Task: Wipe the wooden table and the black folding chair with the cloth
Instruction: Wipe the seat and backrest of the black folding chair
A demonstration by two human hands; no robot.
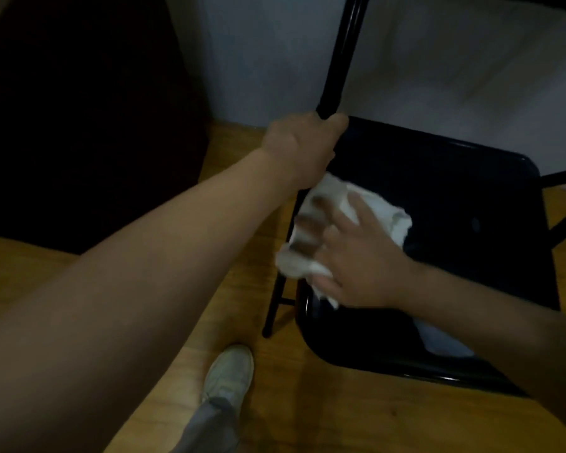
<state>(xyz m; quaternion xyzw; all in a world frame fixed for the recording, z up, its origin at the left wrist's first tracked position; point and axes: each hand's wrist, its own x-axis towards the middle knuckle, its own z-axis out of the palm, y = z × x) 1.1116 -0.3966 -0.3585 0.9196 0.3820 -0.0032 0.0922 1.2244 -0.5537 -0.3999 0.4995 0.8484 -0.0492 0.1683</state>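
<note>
The black folding chair (455, 197) stands on the wooden floor, its glossy seat filling the right half of the view. My left hand (303, 145) grips the chair's black frame tube (339, 53) just above the seat's left rear corner. My right hand (353, 256) presses a white cloth (383, 214) onto the left edge of the seat, fingers spread and blurred. Part of the cloth bunches out past my fingers on both sides.
A dark piece of furniture (79, 109) fills the upper left. A pale wall (455, 67) runs behind the chair. My foot in a light shoe (229, 374) stands on the wooden floor (324, 413) near the seat's front left corner. A chair leg (275, 305) reaches the floor beside it.
</note>
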